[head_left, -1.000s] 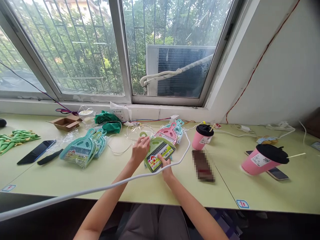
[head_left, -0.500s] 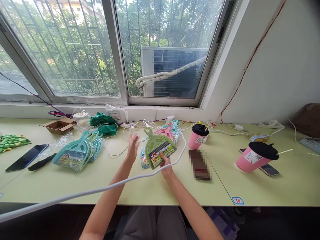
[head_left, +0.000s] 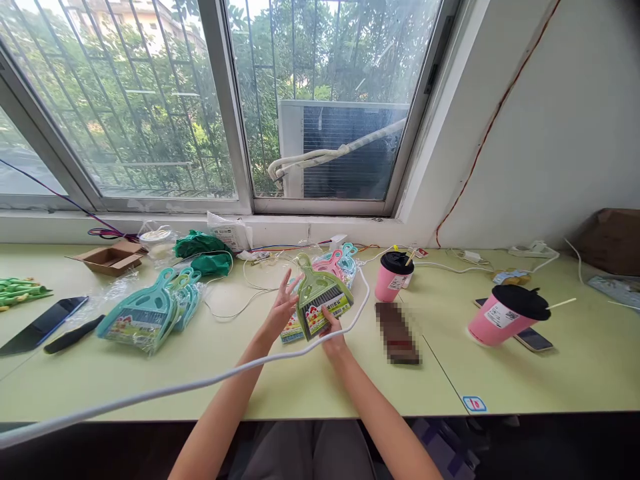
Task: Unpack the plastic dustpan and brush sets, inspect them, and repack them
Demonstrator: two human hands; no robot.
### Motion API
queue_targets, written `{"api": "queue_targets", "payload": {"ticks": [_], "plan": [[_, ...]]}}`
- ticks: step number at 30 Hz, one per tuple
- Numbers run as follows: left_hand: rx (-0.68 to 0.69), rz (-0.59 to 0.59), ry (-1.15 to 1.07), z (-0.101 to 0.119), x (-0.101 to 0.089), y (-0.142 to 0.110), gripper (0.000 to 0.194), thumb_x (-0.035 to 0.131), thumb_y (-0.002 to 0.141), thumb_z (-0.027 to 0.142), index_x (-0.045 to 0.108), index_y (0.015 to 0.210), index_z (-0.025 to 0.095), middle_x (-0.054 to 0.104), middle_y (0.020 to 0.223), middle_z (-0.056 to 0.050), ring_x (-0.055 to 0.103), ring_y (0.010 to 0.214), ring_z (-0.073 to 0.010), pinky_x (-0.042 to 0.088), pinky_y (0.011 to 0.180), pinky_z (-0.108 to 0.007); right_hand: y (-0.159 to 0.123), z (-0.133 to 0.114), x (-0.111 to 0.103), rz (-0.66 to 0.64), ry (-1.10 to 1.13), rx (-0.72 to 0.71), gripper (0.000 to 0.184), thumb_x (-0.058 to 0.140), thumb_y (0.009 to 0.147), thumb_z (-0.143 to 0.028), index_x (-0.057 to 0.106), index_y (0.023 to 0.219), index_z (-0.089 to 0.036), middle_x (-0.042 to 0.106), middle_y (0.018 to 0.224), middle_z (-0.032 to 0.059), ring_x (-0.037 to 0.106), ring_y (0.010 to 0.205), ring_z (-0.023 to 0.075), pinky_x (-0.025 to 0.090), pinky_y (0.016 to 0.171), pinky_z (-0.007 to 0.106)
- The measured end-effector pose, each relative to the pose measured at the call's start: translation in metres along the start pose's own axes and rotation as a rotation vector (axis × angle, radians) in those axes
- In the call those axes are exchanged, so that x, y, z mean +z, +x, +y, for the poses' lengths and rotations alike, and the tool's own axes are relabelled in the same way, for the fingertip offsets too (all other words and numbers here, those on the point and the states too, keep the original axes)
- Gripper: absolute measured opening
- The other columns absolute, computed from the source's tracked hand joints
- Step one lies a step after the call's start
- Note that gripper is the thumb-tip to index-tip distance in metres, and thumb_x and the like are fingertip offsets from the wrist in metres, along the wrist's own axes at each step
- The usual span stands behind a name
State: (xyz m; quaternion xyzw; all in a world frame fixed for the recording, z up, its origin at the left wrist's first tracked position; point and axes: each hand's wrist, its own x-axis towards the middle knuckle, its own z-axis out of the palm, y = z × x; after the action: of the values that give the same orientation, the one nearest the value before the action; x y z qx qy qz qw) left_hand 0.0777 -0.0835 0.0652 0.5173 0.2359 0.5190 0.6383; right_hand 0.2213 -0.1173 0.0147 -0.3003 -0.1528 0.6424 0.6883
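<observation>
My right hand (head_left: 331, 328) grips a green dustpan and brush set (head_left: 323, 293) by its lower right side, with the thumb over the printed label. The set is held up over the table, its handle pointing away from me. My left hand (head_left: 284, 308) is beside the set's left edge, fingers spread and holding nothing; whether it touches the set I cannot tell. Behind the green set lie pink and blue dustpan sets (head_left: 343, 260), partly hidden. To the left, several turquoise dustpan sets (head_left: 143, 313) in clear plastic lie overlapped.
A white cable (head_left: 210, 380) crosses in front of my forearms. On the right are two pink cups (head_left: 390, 283) with black lids, a pixelated dark object (head_left: 399, 333) and a phone (head_left: 534, 339). Leftward are a black-handled knife (head_left: 75, 335), a cardboard box (head_left: 114, 259) and green bags (head_left: 203, 247).
My left hand has moved right, closer to the green dustpan set. My right hand still holds the set in nearly the same place. The view has shifted slightly.
</observation>
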Motion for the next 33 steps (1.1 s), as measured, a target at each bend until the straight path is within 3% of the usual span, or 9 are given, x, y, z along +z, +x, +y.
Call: {"api": "queue_targets", "payload": {"ticks": [5, 8, 11, 14, 21, 27, 33], "plan": [[-0.043, 0.070, -0.003, -0.012, -0.008, -0.001, 0.099, 0.079, 0.073, 0.041, 0.021, 0.153, 0.039, 0.029, 0.159, -0.014, 0.046, 0.135, -0.0308, 0.047, 0.100, -0.040, -0.001, -0.005, 0.000, 0.037, 0.012, -0.015, 0.027, 0.073, 0.074, -0.030, 0.069, 0.100, -0.025, 0.076, 0.097, 0.0006, 0.071, 0.100, 0.0195, 0.059, 0.091, 0.034], [-0.118, 0.104, -0.019, -0.020, -0.010, -0.003, 0.090, 0.081, 0.072, 0.039, 0.035, 0.149, 0.033, 0.043, 0.151, -0.015, 0.054, 0.128, -0.0285, 0.046, 0.103, -0.041, -0.001, -0.008, 0.000, 0.036, 0.004, -0.041, 0.032, 0.073, 0.073, -0.032, 0.068, 0.105, -0.025, 0.076, 0.097, 0.0007, 0.070, 0.102, 0.0202, 0.059, 0.092, 0.035], [-0.183, 0.155, -0.038, -0.022, -0.006, -0.005, 0.081, 0.080, 0.072, 0.042, 0.045, 0.143, 0.025, 0.064, 0.129, -0.013, 0.066, 0.109, -0.0248, 0.047, 0.103, -0.042, -0.001, -0.010, 0.001, 0.033, -0.004, -0.040, 0.037, 0.073, 0.072, -0.032, 0.067, 0.108, -0.026, 0.076, 0.097, -0.0002, 0.071, 0.101, 0.0200, 0.058, 0.092, 0.035], [-0.194, 0.195, 0.004, -0.020, 0.002, -0.009, 0.083, 0.081, 0.070, 0.043, 0.046, 0.143, 0.021, 0.074, 0.103, -0.009, 0.071, 0.094, -0.0232, 0.051, 0.098, -0.042, -0.001, -0.011, 0.000, 0.044, 0.010, -0.032, 0.035, 0.073, 0.073, -0.029, 0.067, 0.106, -0.025, 0.077, 0.095, -0.0005, 0.071, 0.101, 0.0186, 0.058, 0.092, 0.032], [-0.130, 0.319, 0.133, -0.016, 0.024, -0.020, 0.106, 0.086, 0.059, 0.048, 0.034, 0.146, 0.018, 0.074, 0.085, -0.007, 0.072, 0.081, -0.0250, 0.057, 0.078, -0.039, -0.004, -0.013, 0.001, 0.026, 0.037, -0.004, 0.031, 0.071, 0.076, -0.028, 0.068, 0.106, -0.023, 0.076, 0.099, 0.0018, 0.071, 0.101, 0.0214, 0.058, 0.092, 0.036], [-0.198, 0.424, 0.111, -0.026, 0.034, -0.013, 0.090, 0.087, 0.055, 0.043, 0.046, 0.131, 0.018, 0.072, 0.075, -0.004, 0.071, 0.071, -0.0239, 0.057, 0.068, -0.037, -0.005, -0.015, 0.002, 0.000, 0.038, 0.031, 0.031, 0.071, 0.076, -0.029, 0.067, 0.106, -0.022, 0.076, 0.099, 0.0026, 0.071, 0.099, 0.0213, 0.060, 0.089, 0.035], [-0.079, 0.437, 0.155, -0.032, 0.033, -0.010, 0.063, 0.086, 0.054, 0.043, 0.056, 0.104, 0.020, 0.066, 0.064, 0.002, 0.067, 0.064, -0.0190, 0.055, 0.062, -0.031, -0.002, -0.014, -0.002, -0.014, 0.040, 0.004, 0.034, 0.074, 0.074, -0.032, 0.067, 0.106, -0.023, 0.076, 0.097, 0.0019, 0.071, 0.101, 0.0213, 0.059, 0.092, 0.036]]}}
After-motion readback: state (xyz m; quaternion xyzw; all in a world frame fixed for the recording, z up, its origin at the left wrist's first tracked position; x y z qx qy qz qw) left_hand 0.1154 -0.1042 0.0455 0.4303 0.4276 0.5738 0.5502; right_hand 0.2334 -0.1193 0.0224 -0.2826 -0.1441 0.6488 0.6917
